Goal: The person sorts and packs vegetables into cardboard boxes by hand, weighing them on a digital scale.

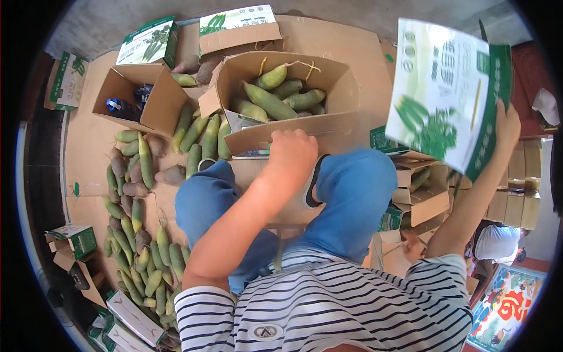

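My right hand [508,124] is raised at the right, its fingers wrapped round the green edge of a printed carton [431,88]. The carton is white and green, with radishes pictured on it. My left hand [293,149] is closed, with curled fingers, at the front flap of an open cardboard box [328,132]. Whatever it grips is hidden; a small green-tipped item [262,152] shows beside it. Inside the open box lie several green radishes [272,101].
Many green radishes [145,161] lie in a pile on the cardboard floor at left. A smaller box [132,111] holds dark blue things. Other printed boxes [237,26] stand at the back. At right are an open box [431,205] and another person's white clothing [495,242].
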`<control>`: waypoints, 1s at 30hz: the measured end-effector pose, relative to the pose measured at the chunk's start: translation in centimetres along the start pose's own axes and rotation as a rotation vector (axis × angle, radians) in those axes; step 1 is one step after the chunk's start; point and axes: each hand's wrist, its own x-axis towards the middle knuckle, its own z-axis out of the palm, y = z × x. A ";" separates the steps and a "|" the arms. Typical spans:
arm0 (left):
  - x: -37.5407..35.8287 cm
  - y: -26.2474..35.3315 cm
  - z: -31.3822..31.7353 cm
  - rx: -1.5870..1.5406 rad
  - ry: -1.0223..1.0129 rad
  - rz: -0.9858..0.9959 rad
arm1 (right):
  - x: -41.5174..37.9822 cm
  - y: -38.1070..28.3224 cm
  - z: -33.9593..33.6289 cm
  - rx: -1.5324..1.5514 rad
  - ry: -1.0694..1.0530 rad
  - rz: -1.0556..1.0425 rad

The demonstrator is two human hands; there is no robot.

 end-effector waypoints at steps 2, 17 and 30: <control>0.1 0.0 -0.1 -0.031 0.013 -0.002 | 3.8 -3.3 3.9 0.005 -0.009 0.059; 0.7 -1.2 0.1 -0.026 0.018 -0.012 | 5.5 -13.7 31.9 1.142 0.103 0.745; 1.4 -0.3 0.7 -0.023 -0.040 0.006 | 6.3 -16.3 33.6 1.570 0.025 0.526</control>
